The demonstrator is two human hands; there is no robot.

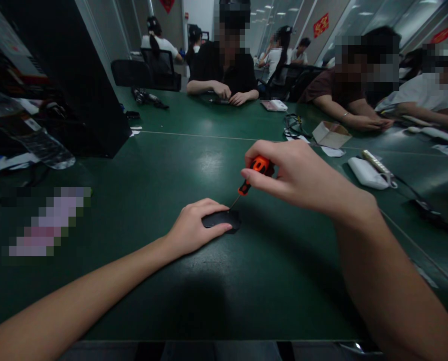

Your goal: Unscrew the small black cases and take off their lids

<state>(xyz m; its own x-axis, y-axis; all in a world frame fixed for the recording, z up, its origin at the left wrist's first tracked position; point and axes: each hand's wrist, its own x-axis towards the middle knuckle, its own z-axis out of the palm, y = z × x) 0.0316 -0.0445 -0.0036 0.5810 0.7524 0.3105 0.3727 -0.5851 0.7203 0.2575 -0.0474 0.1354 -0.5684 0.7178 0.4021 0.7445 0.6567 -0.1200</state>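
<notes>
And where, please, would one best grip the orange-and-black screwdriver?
Probably by its thick handle, from above right, as the right hand does: it leans that way, while the thin metal shaft slants down to the black oblong device.

A clear plastic bottle [48, 145] is at far left; across the glossy green table [152, 170], a small pale cardboard box [328, 137] sits beside tangled black cables [293, 126].

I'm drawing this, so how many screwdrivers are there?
1. The orange-and-black screwdriver is in the right hand, its shaft slanting down to the dark object held by the left hand. Others may be hidden.
</notes>
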